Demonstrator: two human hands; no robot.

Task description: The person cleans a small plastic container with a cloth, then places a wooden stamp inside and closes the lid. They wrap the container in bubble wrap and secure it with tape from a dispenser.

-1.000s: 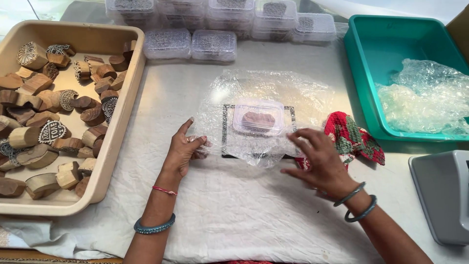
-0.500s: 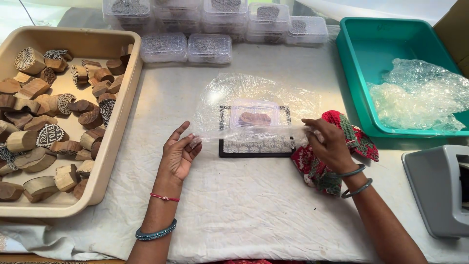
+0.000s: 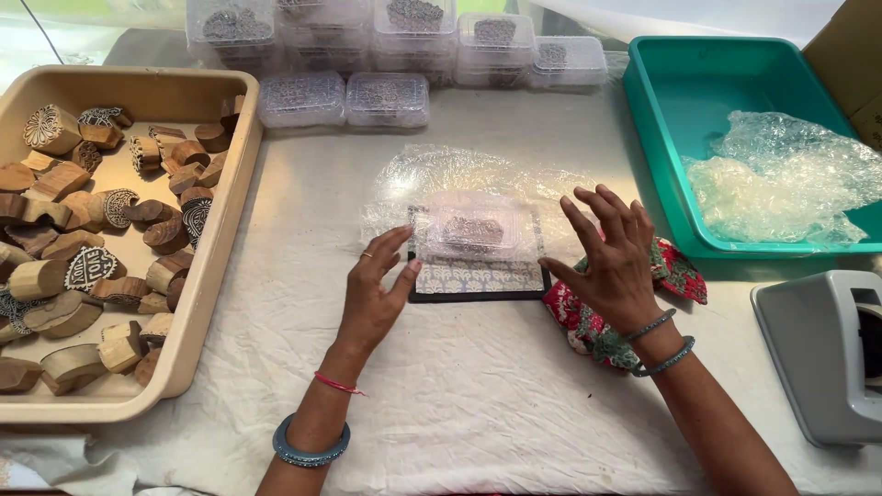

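Had both hands spread wide, gripping nothing: left hand [image 3: 375,292] just left of the bubble-wrapped clear box [image 3: 478,230], right hand [image 3: 611,259] just right. Sat mid-table on a patterned black-edged pad [image 3: 478,278], floral cloth [image 3: 593,326] right of it, under the wrist.

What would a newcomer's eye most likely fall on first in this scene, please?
Probably the left hand and right hand, open on either side of a small clear box on a patterned pad at centre. Next, the beige tray of carved wooden blocks at left.
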